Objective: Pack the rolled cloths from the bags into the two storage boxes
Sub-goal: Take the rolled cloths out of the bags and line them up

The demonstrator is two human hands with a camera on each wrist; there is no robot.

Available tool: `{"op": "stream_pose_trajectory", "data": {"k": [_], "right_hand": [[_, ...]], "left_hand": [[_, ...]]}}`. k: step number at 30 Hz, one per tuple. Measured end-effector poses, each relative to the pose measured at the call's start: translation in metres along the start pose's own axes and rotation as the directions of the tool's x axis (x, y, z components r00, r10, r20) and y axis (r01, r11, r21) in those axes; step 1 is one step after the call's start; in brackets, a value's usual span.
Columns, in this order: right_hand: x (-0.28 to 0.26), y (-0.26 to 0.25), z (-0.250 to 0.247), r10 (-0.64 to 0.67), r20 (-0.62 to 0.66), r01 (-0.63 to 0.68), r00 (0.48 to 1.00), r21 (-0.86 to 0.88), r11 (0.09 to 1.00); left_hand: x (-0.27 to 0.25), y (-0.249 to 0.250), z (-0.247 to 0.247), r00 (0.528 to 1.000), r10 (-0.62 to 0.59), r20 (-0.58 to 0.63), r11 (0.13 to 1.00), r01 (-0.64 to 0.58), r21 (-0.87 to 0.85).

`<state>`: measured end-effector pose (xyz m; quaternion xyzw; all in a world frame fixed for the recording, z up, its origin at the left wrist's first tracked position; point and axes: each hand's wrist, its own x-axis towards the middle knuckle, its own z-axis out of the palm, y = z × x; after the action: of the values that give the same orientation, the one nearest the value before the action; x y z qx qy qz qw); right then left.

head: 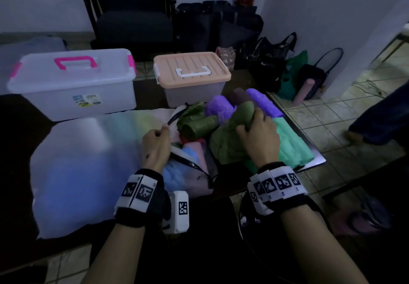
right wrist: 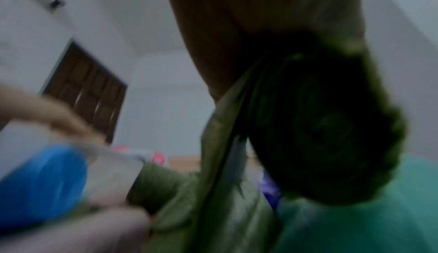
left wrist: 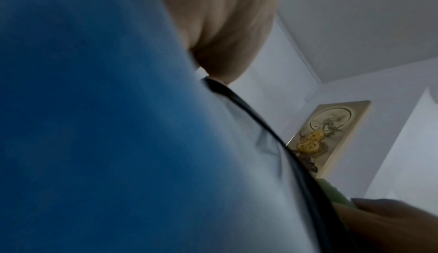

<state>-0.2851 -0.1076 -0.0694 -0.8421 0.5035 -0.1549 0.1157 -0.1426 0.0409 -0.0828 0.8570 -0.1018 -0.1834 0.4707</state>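
Two storage boxes, pink-handled box (head: 73, 80) upper left and peach-lidded box (head: 191, 76) at centre, are seen lidded on a dark table (head: 146, 93); tiled floor right. Bag rim (head: 174, 117) is pinched by left hand (head: 156, 148); olive roll (head: 242, 115) is clasped by right hand (head: 257, 137). Unpacking judged underway; lids need removing next. Left wrist: pinch confirmed, white walls. Right wrist: roll end gripped, blurred.

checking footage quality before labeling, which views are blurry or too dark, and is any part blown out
Head view: dim overall yet sharp enough to read both hands; the large translucent bag glows as a soft washed-out patch. Left wrist view: near blue cloth out of focus, wall picture sharper. Right wrist view: heavily smeared; the green roll in the right hand is nearly black.
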Motion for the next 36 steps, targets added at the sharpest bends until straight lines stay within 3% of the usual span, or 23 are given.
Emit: {"op": "stream_pose_trajectory", "data": {"k": [2, 5, 7, 10, 12, 17, 20, 24, 26, 28, 30, 32, 36], "right_hand": [[0.001, 0.003, -0.007, 0.003, -0.043, -0.005, 0.999, -0.038, 0.999], [0.000, 0.004, -0.010, -0.033, 0.033, 0.037, 0.999, -0.103, 0.994], [-0.010, 0.000, 0.002, -0.079, 0.044, 0.087, 0.996, -0.239, 0.967], [-0.029, -0.008, 0.032, -0.145, -0.073, 0.107, 0.987, -0.379, 0.919], [-0.038, -0.008, 0.054, -0.226, -0.021, 0.197, 0.974, -0.417, 0.887], [-0.054, -0.007, 0.072, -0.240, 0.145, 0.274, 0.960, -0.306, 0.912], [-0.052, 0.001, 0.070, -0.349, 0.116, 0.367, 0.930, -0.352, 0.861], [-0.037, 0.008, 0.066, -0.262, 0.133, 0.294, 0.956, -0.395, 0.870], [-0.032, 0.003, 0.063, -0.245, 0.166, 0.286, 0.955, -0.311, 0.906], [-0.026, -0.010, 0.052, -0.276, 0.101, 0.291, 0.956, -0.202, 0.935], [-0.014, -0.024, 0.038, -0.365, -0.047, 0.347, 0.930, -0.220, 0.912], [0.004, -0.039, 0.029, -0.469, 0.025, 0.460, 0.883, -0.245, 0.854], [0.041, -0.062, 0.032, -0.527, 0.378, 0.640, 0.761, -0.313, 0.701]], "left_hand": [[0.001, -0.001, 0.000, 1.000, 0.008, -0.013, 1.000, -0.008, 0.006], [0.001, -0.003, 0.001, 1.000, -0.005, -0.009, 1.000, 0.004, -0.023], [0.000, -0.002, 0.000, 1.000, -0.001, -0.007, 1.000, 0.001, -0.022], [0.000, -0.003, 0.000, 1.000, 0.015, -0.015, 0.999, -0.016, -0.037], [0.000, -0.003, 0.000, 1.000, 0.022, -0.018, 0.998, -0.023, -0.053], [-0.002, -0.005, -0.001, 0.999, 0.028, -0.041, 0.995, -0.031, -0.090], [-0.002, -0.006, 0.001, 0.996, 0.040, -0.078, 0.995, -0.048, -0.091], [-0.005, -0.004, 0.002, 0.993, 0.046, -0.113, 0.995, -0.055, -0.079], [-0.007, -0.003, 0.001, 0.992, 0.041, -0.118, 0.997, -0.049, -0.067], [-0.007, -0.001, 0.001, 0.992, 0.033, -0.118, 0.998, -0.039, -0.056], [-0.009, -0.001, 0.001, 0.993, 0.024, -0.114, 0.998, -0.030, -0.054], [-0.010, -0.001, 0.002, 0.993, 0.022, -0.116, 0.998, -0.029, -0.061], [-0.012, 0.002, 0.002, 0.993, 0.025, -0.117, 0.998, -0.032, -0.056]]}}
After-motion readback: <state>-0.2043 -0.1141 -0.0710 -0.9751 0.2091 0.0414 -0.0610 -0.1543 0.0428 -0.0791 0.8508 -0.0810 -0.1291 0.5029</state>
